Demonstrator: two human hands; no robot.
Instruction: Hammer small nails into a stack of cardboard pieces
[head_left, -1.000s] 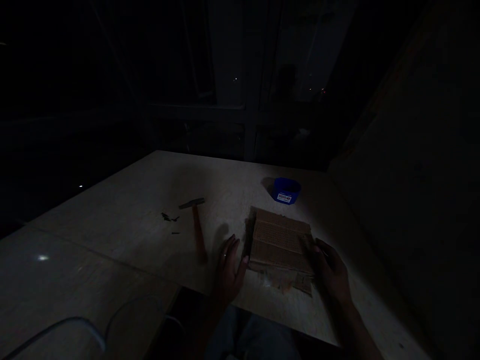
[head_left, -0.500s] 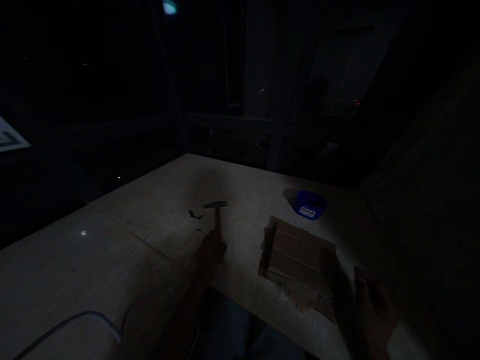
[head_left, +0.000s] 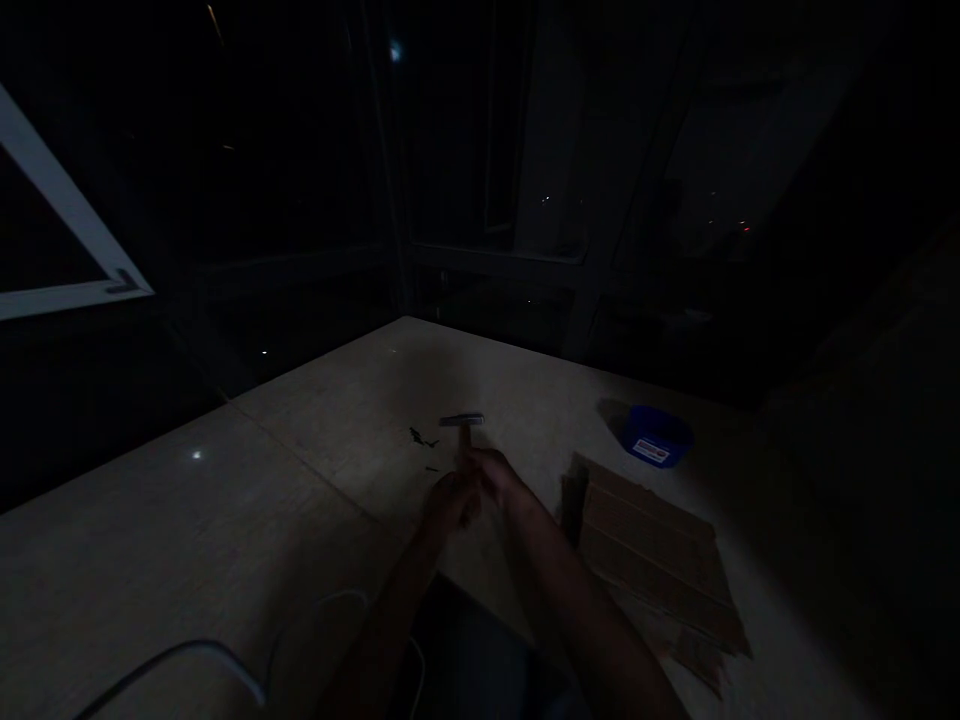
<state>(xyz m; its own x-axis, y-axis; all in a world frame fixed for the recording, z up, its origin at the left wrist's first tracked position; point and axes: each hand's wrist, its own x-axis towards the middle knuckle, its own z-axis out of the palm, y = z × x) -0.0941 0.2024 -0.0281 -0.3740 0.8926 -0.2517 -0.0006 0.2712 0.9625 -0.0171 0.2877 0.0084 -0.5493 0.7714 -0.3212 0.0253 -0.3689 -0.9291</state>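
The scene is very dark. A hammer (head_left: 463,424) with a wooden handle lies on the pale table (head_left: 315,440), its metal head pointing away from me. My left hand (head_left: 448,502) and my right hand (head_left: 501,475) meet over the hammer's handle, fingers curled round it as far as I can see. A few small dark nails (head_left: 422,439) lie just left of the hammer's head. A stack of cardboard pieces (head_left: 649,550) rests on the table to the right of my right forearm, untouched.
A small blue tub (head_left: 655,438) with a label stands behind the cardboard. A thin cable (head_left: 225,660) loops over the near left of the table. Dark window frames stand beyond the table's far edge.
Both hands left the cardboard. The left hand went to the hammer's handle first, then the right hand crossed over from the cardboard's right side to join it. The view turned left.
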